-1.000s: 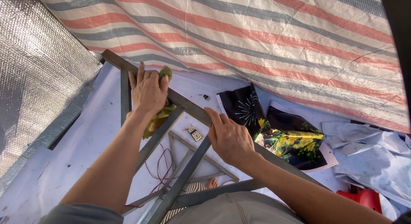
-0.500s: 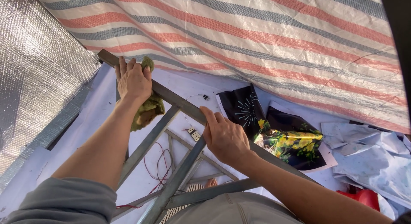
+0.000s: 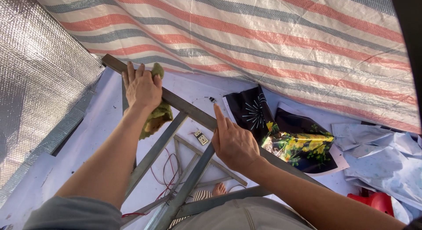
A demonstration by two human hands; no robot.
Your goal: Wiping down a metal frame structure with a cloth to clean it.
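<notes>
A grey metal angle-bar frame (image 3: 184, 108) stands in front of me, its top rail running from upper left to lower right. My left hand (image 3: 141, 87) presses a yellow-green cloth (image 3: 154, 115) against the top rail near its left end. My right hand (image 3: 234, 142) rests on the same rail further right, where a slanted strut meets it, fingers wrapped over the bar with the index finger raised.
A striped red, grey and white tarp (image 3: 263, 41) hangs behind. Silver foil sheeting (image 3: 35, 80) covers the left. On the white floor lie red wires (image 3: 165, 173), a small white socket (image 3: 201, 137), a dark floral sheet (image 3: 290, 137), crumpled pale sheets (image 3: 378, 155) and a red object (image 3: 371, 201). A bare foot (image 3: 218, 190) shows below.
My left hand has slid the cloth up and left along the top rail toward its end. My right hand has kept its place on the rail, index finger lifting.
</notes>
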